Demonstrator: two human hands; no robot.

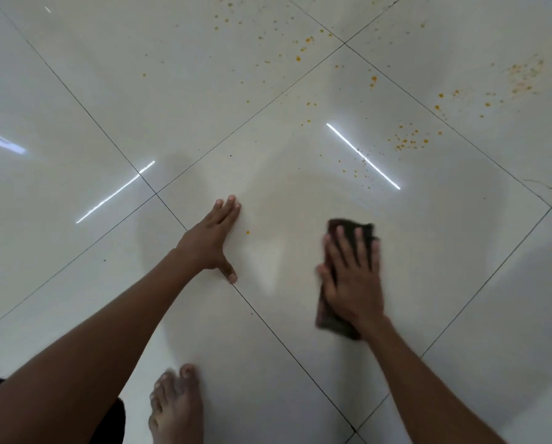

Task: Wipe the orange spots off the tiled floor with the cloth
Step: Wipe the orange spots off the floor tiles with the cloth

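My right hand (353, 277) lies flat on a dark folded cloth (348, 230), pressing it onto the glossy white tiled floor (76, 91); the hand is slightly blurred. My left hand (212, 240) rests flat on the floor with fingers together and thumb out, holding nothing. One single orange spot (248, 232) sits just right of the left hand. Several orange spots (407, 139) cluster farther ahead of the cloth, with more orange spots (300, 49) scattered across the far tiles and a smeared orange patch (524, 75) at the far right.
My bare foot (177, 405) stands on the tile near the bottom edge, below the left arm. Dark grout lines cross the floor diagonally. Bright light reflections (362, 155) streak the tiles. A thin dark strand (540, 184) lies at the right.
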